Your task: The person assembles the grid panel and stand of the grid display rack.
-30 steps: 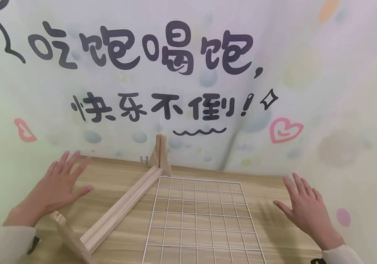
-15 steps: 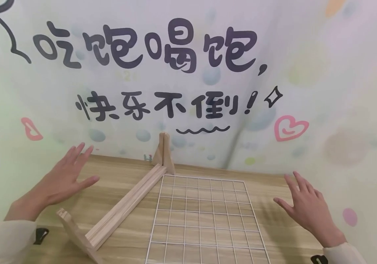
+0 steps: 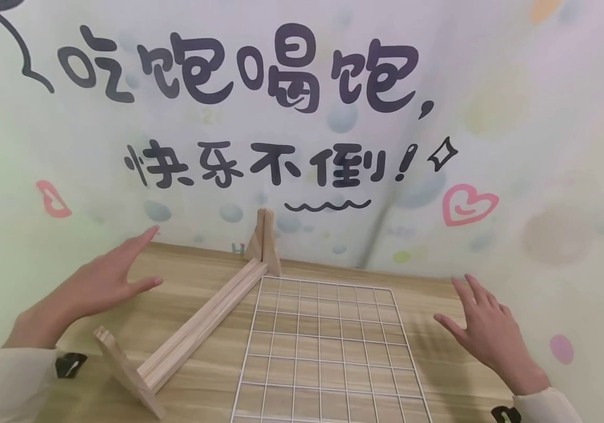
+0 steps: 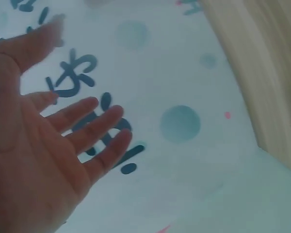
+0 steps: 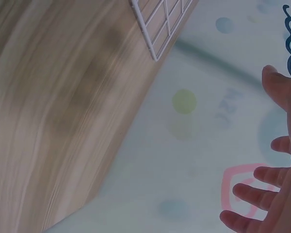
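Note:
My left hand [image 3: 102,281] is held over the left side of the table, thumb apart from the fingers, nothing in it. Just to its right lies a wooden frame [image 3: 205,322]: a long grooved bar with a tapered foot across each end. Over the table's right side hovers my right hand [image 3: 495,332], also holding nothing, its fingers extended. Between the hands a white wire grid panel [image 3: 328,341] lies flat, its far left corner close to the frame's far foot. In the right wrist view a corner of the grid [image 5: 156,57] shows at the top.
The wood-grain table [image 3: 175,261] ends at a pale cloth backdrop [image 3: 201,129] printed with dark characters, dots and pink hearts. Black straps [image 3: 70,365] show at both wrists. The grid's near edge runs out of the head view.
My left hand has turned more side-on, its fingers now overlapping one another. The head view has shifted slightly, while the frame and grid stay in place.

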The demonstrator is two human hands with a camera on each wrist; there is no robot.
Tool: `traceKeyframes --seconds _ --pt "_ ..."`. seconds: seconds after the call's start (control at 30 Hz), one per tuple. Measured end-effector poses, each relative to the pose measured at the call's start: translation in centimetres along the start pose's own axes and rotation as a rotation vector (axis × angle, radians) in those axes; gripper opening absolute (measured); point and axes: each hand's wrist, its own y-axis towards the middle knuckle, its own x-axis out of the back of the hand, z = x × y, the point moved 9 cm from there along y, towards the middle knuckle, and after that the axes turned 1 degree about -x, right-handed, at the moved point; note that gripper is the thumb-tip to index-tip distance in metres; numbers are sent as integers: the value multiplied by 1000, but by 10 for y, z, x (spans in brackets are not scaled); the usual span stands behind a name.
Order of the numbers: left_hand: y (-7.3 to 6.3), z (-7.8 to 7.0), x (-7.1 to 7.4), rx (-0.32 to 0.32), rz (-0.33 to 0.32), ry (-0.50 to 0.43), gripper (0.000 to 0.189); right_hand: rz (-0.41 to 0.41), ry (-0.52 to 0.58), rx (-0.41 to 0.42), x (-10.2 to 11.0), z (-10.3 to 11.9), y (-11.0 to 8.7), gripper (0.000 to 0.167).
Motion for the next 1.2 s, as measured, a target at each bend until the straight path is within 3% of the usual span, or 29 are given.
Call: traceKeyframes --seconds 0.4,0.6,0.87,1.2 --pt "2 -37 19 54 22 -44 90 3 91 -14 2 4 1 85" --pt "3 -56 14 62 39 -47 88 19 145 -31 1 3 3 83" --pt "-1 -83 11 7 21 4 83 18 162 -29 2 6 5 82" --pt "-5 -110 -7 -27 43 -13 80 25 183 -34 0 6 5 82"
